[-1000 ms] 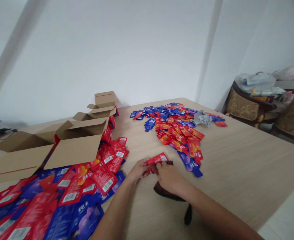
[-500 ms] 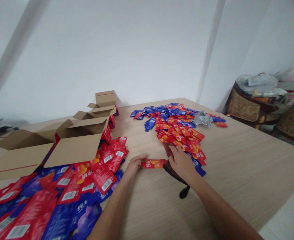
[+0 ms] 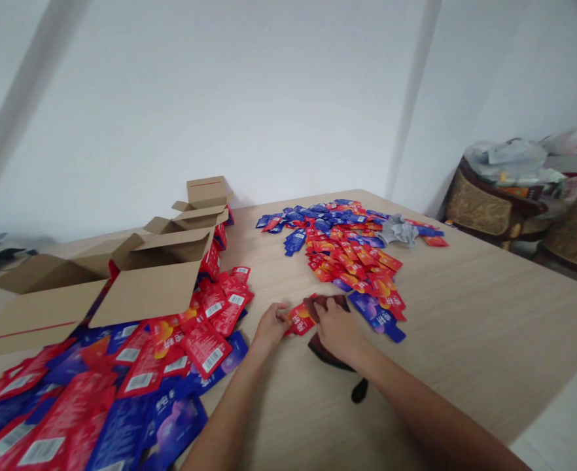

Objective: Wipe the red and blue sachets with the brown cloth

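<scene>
My left hand [image 3: 271, 327] pinches the left end of a red-and-orange sachet [image 3: 301, 318] just above the table. My right hand [image 3: 338, 330] presses with bent fingers on a dark brown, thin-looking item [image 3: 325, 353] that has a black edge. A rounded black end [image 3: 360, 391] sticks out below my right wrist; what the item is I cannot make out. It overlaps the sachet's right end, so whether the sachet goes inside or under it is hidden. Just right of my right hand lies a blue sachet [image 3: 374, 314], at the near end of a mixed sachet pile [image 3: 352, 252].
Open cardboard boxes [image 3: 146, 288] stand in a row at left. In front of them spreads a heap of larger red and blue pouches [image 3: 136, 379]. Crumpled grey material [image 3: 399, 230] lies by the far pile. A chair [image 3: 485, 203] loaded with bags stands beyond the table.
The brown item has turned and now spreads over the sachet's right part. My right hand has moved slightly left and down, closer to my left hand, uncovering the blue sachet.
</scene>
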Action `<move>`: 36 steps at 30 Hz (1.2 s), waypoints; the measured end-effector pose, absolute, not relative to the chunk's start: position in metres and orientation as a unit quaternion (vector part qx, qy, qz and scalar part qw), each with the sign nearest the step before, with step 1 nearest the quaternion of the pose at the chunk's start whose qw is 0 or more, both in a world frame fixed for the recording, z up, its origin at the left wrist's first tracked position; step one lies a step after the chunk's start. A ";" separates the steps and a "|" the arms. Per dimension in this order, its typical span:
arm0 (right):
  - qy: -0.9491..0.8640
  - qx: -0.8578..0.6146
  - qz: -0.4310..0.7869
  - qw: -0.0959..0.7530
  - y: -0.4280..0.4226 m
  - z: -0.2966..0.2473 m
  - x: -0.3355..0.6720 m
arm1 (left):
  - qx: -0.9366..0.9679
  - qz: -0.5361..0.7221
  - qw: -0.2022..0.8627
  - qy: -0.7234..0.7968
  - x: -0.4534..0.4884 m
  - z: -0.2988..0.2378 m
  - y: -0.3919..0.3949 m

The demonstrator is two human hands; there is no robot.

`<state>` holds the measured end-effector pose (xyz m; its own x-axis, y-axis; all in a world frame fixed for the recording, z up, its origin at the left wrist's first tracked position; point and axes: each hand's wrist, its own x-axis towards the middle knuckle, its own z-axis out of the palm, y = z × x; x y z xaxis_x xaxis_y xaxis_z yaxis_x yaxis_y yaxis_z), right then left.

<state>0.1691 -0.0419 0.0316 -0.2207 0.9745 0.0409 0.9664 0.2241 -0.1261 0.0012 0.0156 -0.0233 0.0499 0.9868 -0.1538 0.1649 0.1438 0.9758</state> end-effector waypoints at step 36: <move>-0.748 -0.660 0.022 0.066 -0.017 0.025 0.205 | 0.086 0.869 0.336 0.352 -0.062 0.034 0.026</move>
